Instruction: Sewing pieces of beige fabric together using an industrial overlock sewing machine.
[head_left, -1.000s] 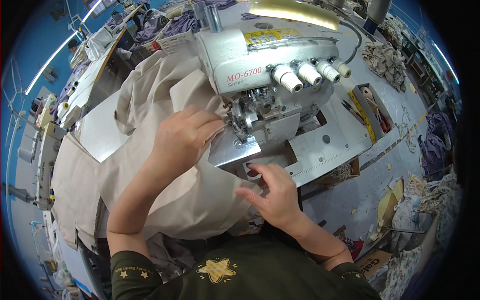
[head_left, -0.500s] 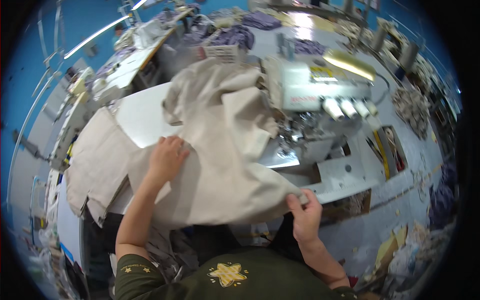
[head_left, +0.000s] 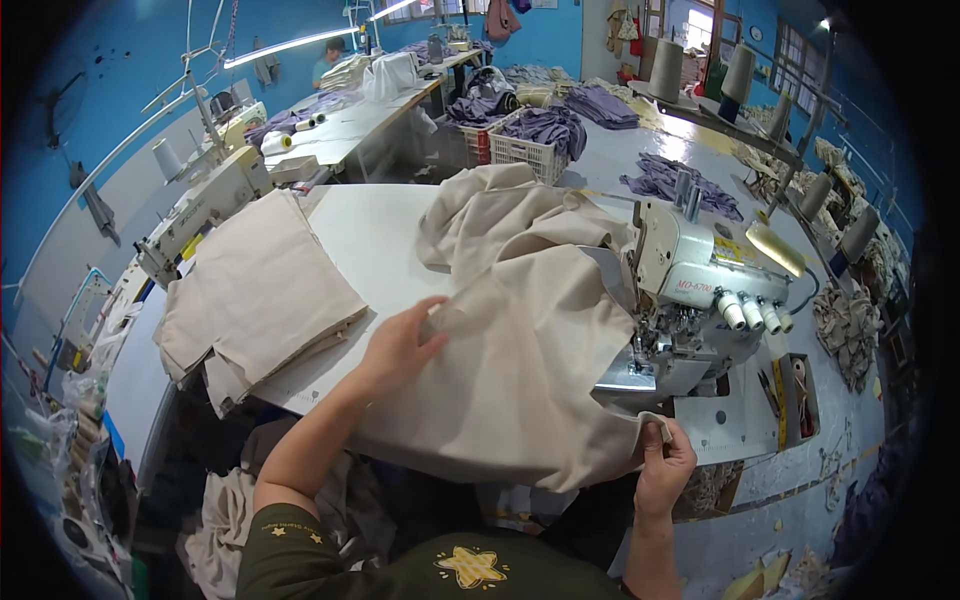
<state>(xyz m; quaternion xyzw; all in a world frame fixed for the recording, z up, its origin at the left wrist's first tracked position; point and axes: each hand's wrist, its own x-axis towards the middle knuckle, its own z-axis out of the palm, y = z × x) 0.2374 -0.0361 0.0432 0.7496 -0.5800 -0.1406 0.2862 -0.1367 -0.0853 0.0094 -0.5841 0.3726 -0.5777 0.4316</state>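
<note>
While the left hand (head_left: 405, 340) lies flat on the cloth (head_left: 520, 370), right fingers (head_left: 665, 435) pinch its corner at the table's near edge, seemingly lifting it away from the machine (head_left: 700, 290).

A garment sewing workshop, seen from one of its machine stations.

An overlock sewing machine (head_left: 700, 290) stands at 3 o'clock on the white worktop (head_left: 370, 250), with tall thread cones (head_left: 665, 70) on a stand at 1 o'clock. A stack of beige fabric pieces (head_left: 255, 295) lies at 9 o'clock. Farther off at 12 o'clock, purple cloth fills a plastic basket (head_left: 530, 150), and more sewing machines (head_left: 205, 200) line the blue walls at 10 o'clock.
</note>
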